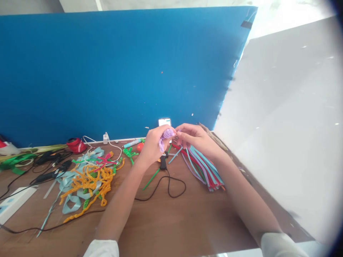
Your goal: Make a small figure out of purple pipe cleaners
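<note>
My left hand (153, 142) is closed around a coiled light-purple pipe cleaner (168, 134), and one end of it hangs down by the palm. My right hand (197, 138) meets it from the right, its thumb and finger pinched on the purple strand. Both hands are raised above the table's back part. Below the right hand lies a bundle of blue, purple and red pipe cleaners (205, 167). A black glue gun (163, 162) rests under the hands, with its cord looping forward. Behind them a lit phone (164, 122) leans upright, partly hidden.
At left, orange twisted pipe cleaners (92, 180) lie tangled with pale blue ribbon (71, 205). A white power strip (16, 203) and black cables sit farther left. Near the back are a red ribbon roll (76, 145) and a blue marker (132, 143). A blue panel (120, 71) stands behind.
</note>
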A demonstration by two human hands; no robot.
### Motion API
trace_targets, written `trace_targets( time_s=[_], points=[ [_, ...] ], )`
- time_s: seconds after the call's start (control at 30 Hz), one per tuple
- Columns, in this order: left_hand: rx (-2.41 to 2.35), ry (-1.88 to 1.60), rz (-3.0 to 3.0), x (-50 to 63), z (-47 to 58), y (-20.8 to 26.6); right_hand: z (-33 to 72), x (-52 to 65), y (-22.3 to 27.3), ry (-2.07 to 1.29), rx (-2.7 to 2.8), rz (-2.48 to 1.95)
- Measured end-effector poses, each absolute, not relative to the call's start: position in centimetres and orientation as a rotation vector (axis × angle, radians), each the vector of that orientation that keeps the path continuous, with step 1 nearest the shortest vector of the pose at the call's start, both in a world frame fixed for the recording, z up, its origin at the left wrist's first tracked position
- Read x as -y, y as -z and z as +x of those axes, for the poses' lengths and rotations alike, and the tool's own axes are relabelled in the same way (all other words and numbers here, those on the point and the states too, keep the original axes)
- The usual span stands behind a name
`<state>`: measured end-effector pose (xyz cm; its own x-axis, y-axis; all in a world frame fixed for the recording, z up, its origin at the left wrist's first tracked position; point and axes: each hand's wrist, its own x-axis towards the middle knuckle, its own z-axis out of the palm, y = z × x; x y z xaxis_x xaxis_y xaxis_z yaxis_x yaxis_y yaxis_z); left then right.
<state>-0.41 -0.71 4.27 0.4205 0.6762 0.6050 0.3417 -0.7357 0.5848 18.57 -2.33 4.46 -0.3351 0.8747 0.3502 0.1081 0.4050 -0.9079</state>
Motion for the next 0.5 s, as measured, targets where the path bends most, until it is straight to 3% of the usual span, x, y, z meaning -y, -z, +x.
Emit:
trace_targets(
  time_s=[0.5],
  points=[
    [-0.908, -1.296, 2.545, -0.11, -0.15, -3.23, 18.66, 1.56, -3.76, -0.908, 1.777, -0.854]
  ],
)
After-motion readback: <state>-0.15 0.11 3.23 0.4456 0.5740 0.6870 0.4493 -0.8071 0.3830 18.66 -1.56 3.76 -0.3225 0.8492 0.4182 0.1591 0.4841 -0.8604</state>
